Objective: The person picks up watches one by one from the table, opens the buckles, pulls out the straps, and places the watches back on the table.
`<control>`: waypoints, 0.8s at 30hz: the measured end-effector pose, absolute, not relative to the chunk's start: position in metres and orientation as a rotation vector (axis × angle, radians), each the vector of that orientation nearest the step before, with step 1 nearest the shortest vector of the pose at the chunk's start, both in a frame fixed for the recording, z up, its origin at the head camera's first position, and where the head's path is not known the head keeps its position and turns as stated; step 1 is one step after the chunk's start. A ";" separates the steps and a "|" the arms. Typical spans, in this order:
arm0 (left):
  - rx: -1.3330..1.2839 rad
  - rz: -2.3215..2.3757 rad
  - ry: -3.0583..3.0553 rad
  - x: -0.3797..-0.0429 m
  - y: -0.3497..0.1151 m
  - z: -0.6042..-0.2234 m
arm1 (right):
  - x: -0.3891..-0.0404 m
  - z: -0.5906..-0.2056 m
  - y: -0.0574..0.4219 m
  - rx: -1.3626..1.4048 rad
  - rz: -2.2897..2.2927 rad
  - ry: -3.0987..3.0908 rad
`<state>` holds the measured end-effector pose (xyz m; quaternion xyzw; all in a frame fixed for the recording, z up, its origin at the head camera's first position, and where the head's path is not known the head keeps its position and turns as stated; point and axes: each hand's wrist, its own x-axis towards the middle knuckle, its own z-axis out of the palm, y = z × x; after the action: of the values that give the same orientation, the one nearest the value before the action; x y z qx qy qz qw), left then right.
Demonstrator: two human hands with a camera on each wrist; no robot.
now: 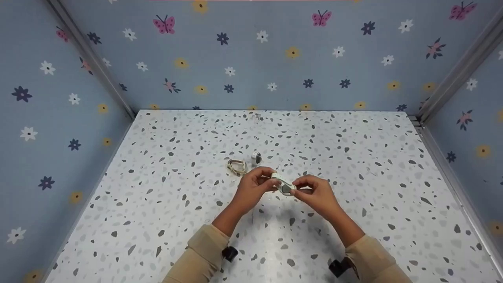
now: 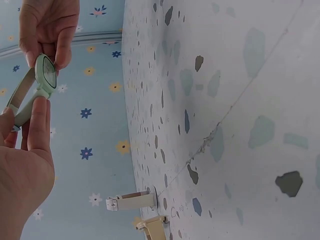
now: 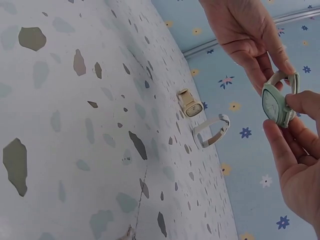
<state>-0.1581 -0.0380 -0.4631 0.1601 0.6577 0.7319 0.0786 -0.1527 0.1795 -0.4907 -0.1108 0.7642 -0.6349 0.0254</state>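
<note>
A mint green wristwatch point(image 1: 286, 188) is held up off the table between both hands, its strap fastened into a loop. My left hand point(image 1: 250, 190) pinches the strap between thumb and fingers, as the left wrist view shows on the pale band point(image 2: 28, 106). At the watch's case point(image 3: 276, 106), my right hand point(image 1: 319, 195) grips with thumb and fingertips. Beyond the left hand, a beige wristwatch point(image 1: 237, 167) lies on the table. Beside it stands a white wristwatch point(image 1: 256, 158) with its strap looped. Neither hand touches these two.
The white speckled table point(image 1: 157, 220) runs back to a blue flowered panel point(image 1: 251, 55). Similar panels flank it on the left point(image 1: 43, 114) and right point(image 1: 475, 118), with metal rails at the corners. A thin crack-like line point(image 2: 240, 95) crosses the tabletop.
</note>
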 end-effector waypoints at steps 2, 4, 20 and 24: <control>0.473 2.188 1.977 -0.157 -0.038 -0.461 | -0.153 -0.491 0.179 -0.331 -1.950 2.378; 0.466 2.179 1.995 -0.156 -0.037 -0.460 | -0.153 -0.491 0.179 -0.325 -1.908 2.423; 0.510 2.017 2.118 -0.158 -0.038 -0.453 | -0.159 -0.480 0.175 -0.570 -1.789 2.547; 0.512 1.999 2.124 -0.167 -0.038 -0.467 | -0.160 -0.479 0.175 -0.573 -1.802 2.548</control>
<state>-0.1671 -0.0378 -0.4675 0.1724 0.7143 0.6723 0.0901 -0.1598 0.1750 -0.4789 -0.1806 0.8029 -0.5680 -0.0155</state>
